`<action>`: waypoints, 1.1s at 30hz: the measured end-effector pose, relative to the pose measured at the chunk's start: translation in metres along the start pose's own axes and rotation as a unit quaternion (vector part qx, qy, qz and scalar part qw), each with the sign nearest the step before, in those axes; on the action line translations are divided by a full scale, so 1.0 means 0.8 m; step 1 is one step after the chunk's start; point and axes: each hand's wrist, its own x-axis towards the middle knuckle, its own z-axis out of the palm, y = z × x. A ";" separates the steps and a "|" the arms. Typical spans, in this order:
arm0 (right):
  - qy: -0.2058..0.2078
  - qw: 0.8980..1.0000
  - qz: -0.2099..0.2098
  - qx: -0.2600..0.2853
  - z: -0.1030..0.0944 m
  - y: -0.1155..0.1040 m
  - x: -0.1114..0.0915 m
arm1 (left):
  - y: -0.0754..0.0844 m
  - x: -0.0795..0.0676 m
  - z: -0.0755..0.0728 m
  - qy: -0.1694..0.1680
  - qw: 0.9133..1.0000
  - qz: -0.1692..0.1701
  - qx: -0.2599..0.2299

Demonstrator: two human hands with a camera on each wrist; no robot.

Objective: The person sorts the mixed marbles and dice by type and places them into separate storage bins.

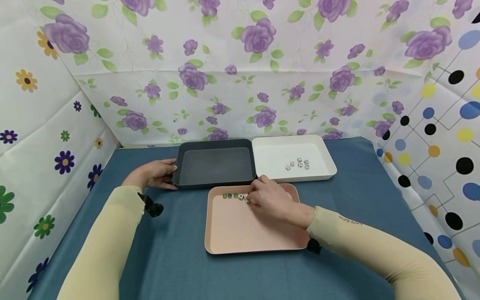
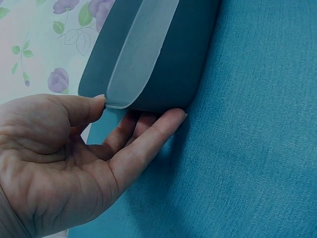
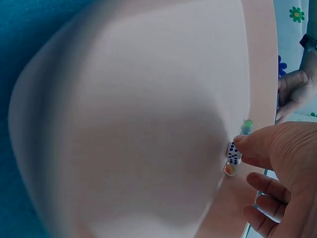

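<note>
Right hand (image 1: 271,200): positioned over the far edge of the pink tray (image 1: 232,237), palm down, fingers curled toward the tray's far wall. In the right wrist view, the fingertips (image 3: 247,144) touch a white die (image 3: 234,153) with blue pips that lies against that wall. Whether the die is pinched or only touched cannot be told. A green bead (image 3: 246,126) lies just beside the die on one side and an orange bead (image 3: 229,169) on the other, all in a row along the wall. In the head view the row continues to the left as small green pieces (image 1: 229,196) on the tray floor.

Left hand (image 1: 155,175): set against the left end of the dark grey tray (image 1: 215,164). The left wrist view shows the thumb (image 2: 79,106) resting on the rim at the corner and the extended fingers (image 2: 148,139) lying under and against the outer wall. The fingers are nearly straight, so the hand steadies the tray rather than clenching it.

Layout: the dark grey tray stands directly behind the pink tray, their edges near or touching. The white tray (image 1: 322,166) stands to the right of the dark grey tray, side by side with it. A cluster of white dice (image 1: 298,164) lies on its floor. All three trays rest on the tabletop (image 1: 168,258), which is covered in blue cloth.

Surroundings: floral-patterned sheets (image 1: 240,62) form the back and left walls, and a sheet with coloured dots (image 1: 442,146) forms the right wall. Both arms wear pale yellow sleeves (image 1: 375,246).
</note>
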 end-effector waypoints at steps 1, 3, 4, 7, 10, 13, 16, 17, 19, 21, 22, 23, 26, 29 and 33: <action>-0.001 1.000 0.002 0.001 0.000 0.000 0.000 | 0.000 0.000 0.000 0.001 1.000 -0.001 0.001; -0.001 1.000 0.000 0.002 -0.001 0.000 0.000 | 0.001 0.000 0.000 0.000 1.000 -0.001 0.004; -0.001 1.000 -0.002 0.002 -0.001 0.000 0.000 | 0.001 0.000 -0.001 0.001 1.000 -0.001 0.003; -0.007 1.000 -0.004 0.000 -0.003 0.000 -0.001 | 0.001 -0.001 0.000 0.002 1.000 -0.002 0.003; -0.015 1.000 0.001 0.002 -0.004 -0.001 -0.001 | 0.000 0.000 0.000 0.000 1.000 -0.002 0.001; -0.021 1.000 0.008 0.003 -0.004 -0.001 -0.002 | 0.000 0.002 0.000 0.000 1.000 -0.002 0.000; -0.030 0.999 0.017 0.008 -0.004 -0.001 -0.003 | 0.000 0.002 -0.001 0.000 1.000 -0.003 0.003; -0.030 0.999 0.018 0.009 -0.004 -0.001 -0.004 | 0.000 0.002 -0.001 0.000 1.000 -0.004 0.002; -0.034 0.999 0.024 0.015 -0.005 0.000 -0.005 | 0.001 0.001 0.000 0.001 1.000 -0.004 0.002; -0.034 0.999 0.029 0.021 -0.006 0.000 -0.006 | 0.001 0.002 0.000 0.001 1.000 -0.005 0.002; -0.034 0.999 0.029 0.022 -0.006 0.000 -0.006 | 0.001 0.002 0.000 0.002 1.000 -0.006 0.000; -0.033 0.999 0.030 0.023 -0.006 0.000 -0.007 | 0.001 0.002 0.000 0.002 1.000 -0.006 0.000; -0.032 0.999 0.024 0.023 -0.004 0.000 -0.008 | 0.001 0.003 0.000 0.001 1.000 -0.006 -0.003; -0.031 0.999 0.017 0.020 -0.003 0.000 -0.008 | 0.001 0.003 0.000 -0.001 1.000 -0.005 -0.005; -0.027 0.999 0.013 0.021 -0.003 0.000 -0.008 | 0.001 0.002 0.000 -0.002 1.000 -0.003 -0.005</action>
